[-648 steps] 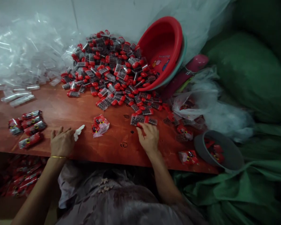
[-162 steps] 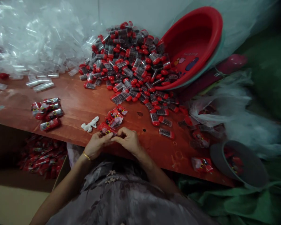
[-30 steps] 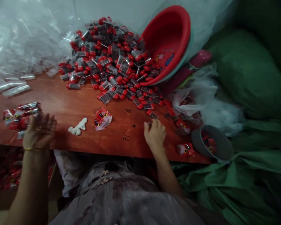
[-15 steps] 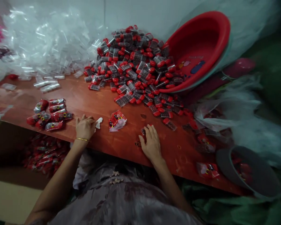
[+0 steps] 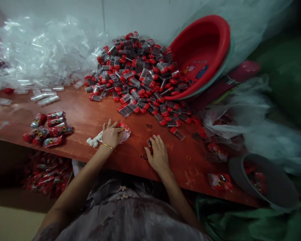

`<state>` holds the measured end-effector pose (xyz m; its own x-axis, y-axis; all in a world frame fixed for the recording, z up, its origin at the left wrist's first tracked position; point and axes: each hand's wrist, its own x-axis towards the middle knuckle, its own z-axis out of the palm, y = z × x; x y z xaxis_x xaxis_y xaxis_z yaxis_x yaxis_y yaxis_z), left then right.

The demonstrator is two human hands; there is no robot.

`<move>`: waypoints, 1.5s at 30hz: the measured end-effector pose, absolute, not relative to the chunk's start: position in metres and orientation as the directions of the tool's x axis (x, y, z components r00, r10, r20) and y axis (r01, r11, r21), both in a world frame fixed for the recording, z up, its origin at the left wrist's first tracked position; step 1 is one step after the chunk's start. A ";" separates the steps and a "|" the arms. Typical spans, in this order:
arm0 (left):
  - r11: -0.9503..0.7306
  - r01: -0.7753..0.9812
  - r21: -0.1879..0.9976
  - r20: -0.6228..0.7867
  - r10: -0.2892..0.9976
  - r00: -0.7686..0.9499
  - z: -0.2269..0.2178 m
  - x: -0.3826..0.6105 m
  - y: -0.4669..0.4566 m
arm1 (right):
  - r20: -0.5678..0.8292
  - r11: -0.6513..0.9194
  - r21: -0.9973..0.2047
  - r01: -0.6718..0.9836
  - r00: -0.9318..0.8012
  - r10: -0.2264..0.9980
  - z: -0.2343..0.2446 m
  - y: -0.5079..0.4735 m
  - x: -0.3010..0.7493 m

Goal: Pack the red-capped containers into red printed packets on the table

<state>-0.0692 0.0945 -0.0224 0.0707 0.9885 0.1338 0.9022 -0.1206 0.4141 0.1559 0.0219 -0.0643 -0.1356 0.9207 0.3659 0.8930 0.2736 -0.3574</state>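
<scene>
My left hand [image 5: 111, 134] lies on a small stack of red printed wrappers [image 5: 124, 130] on the red-brown table [image 5: 85, 117], its fingers curled over them. A white crumpled scrap [image 5: 94, 141] lies just left of that hand. My right hand [image 5: 158, 155] rests flat near the table's front edge, fingers over a small red-capped clear case [image 5: 148, 142]. Behind both hands rises a big heap of red-capped cases [image 5: 137, 73].
A red basin [image 5: 203, 53] leans tilted at the back right. Clear empty sleeves [image 5: 40, 57] pile up at the back left. Several wrapped packs [image 5: 48, 129] lie at the left. A grey bowl [image 5: 263, 180] sits at the right, and a box of packs [image 5: 45, 170] stands below the table.
My left hand has moved right from beside the white scrap onto the stack of red wrappers. My right hand has stayed over the small case.
</scene>
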 end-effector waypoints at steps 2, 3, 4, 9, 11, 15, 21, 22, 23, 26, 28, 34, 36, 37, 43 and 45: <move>-0.123 0.908 0.400 0.148 0.987 0.068 -0.025 -0.072 0.092 | 0.373 0.276 -0.357 0.892 -0.134 0.918 -0.064 0.022 0.157; -0.117 0.907 0.404 0.147 0.987 0.061 -0.026 -0.073 0.091 | 0.386 0.280 -0.356 0.892 -0.133 0.913 -0.064 0.022 0.157; -0.107 0.905 0.412 0.150 0.988 0.049 -0.026 -0.075 0.090 | 0.404 0.282 -0.355 0.891 -0.126 0.906 -0.063 0.021 0.158; -0.124 0.884 0.450 0.269 0.963 -0.002 -0.013 -0.074 0.075 | 0.491 0.289 -0.493 0.820 -0.012 0.871 -0.043 0.013 0.147; -0.178 0.874 0.452 0.341 0.940 0.016 -0.004 -0.067 0.064 | 0.432 0.297 -0.658 0.692 0.024 0.902 -0.029 0.014 0.133; -0.310 0.819 0.483 0.442 0.894 0.078 0.012 -0.049 0.040 | 0.209 0.201 -0.936 0.288 -0.001 0.978 -0.010 0.029 0.099; -0.055 0.266 0.962 0.112 0.973 -0.204 0.007 -0.043 0.025 | 0.206 0.186 -0.961 0.205 0.084 0.975 -0.015 0.041 0.079; 0.069 0.081 0.994 -0.052 0.980 -0.193 0.005 -0.043 0.025 | 0.221 0.196 -0.955 0.222 0.094 0.971 -0.016 0.038 0.079; 0.192 -0.089 0.977 -0.204 0.967 -0.155 0.004 -0.042 0.024 | 0.236 0.207 -0.948 0.243 0.097 0.967 -0.018 0.035 0.080; 0.375 -0.411 0.831 -0.446 0.890 -0.091 0.007 -0.035 0.022 | 0.278 0.234 -0.918 0.321 0.100 0.955 -0.019 0.026 0.079; 0.378 -0.498 0.781 -0.486 0.868 -0.104 0.011 -0.031 0.021 | 0.301 0.247 -0.894 0.373 0.092 0.949 -0.019 0.023 0.079; 0.427 -0.521 0.739 -0.546 0.833 -0.092 0.015 -0.029 0.026 | 0.300 0.223 -0.812 0.540 0.058 0.952 -0.014 0.028 0.102; 0.404 -0.529 0.746 -0.539 0.834 -0.123 0.016 -0.031 0.030 | 0.251 0.058 -0.693 0.719 0.165 0.954 -0.016 0.033 0.119; 0.398 -0.532 0.748 -0.535 0.835 -0.129 0.016 -0.032 0.031 | 0.226 -0.058 -0.597 0.800 0.237 0.945 -0.018 0.035 0.128; 0.445 -0.542 0.713 -0.557 0.829 -0.053 0.018 -0.027 0.032 | 0.070 -0.295 -0.341 0.892 0.337 0.939 -0.026 0.027 0.166; 0.464 -0.551 0.694 -0.566 0.824 -0.019 0.017 -0.024 0.030 | 0.026 -0.316 -0.296 0.901 0.339 0.940 -0.021 0.019 0.171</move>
<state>-0.0240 0.0304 0.0166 -0.0192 0.8240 -0.5663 -0.5507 0.4640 0.6938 0.1711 0.0188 -0.0215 0.3388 0.9405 0.0264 0.9012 -0.3163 -0.2962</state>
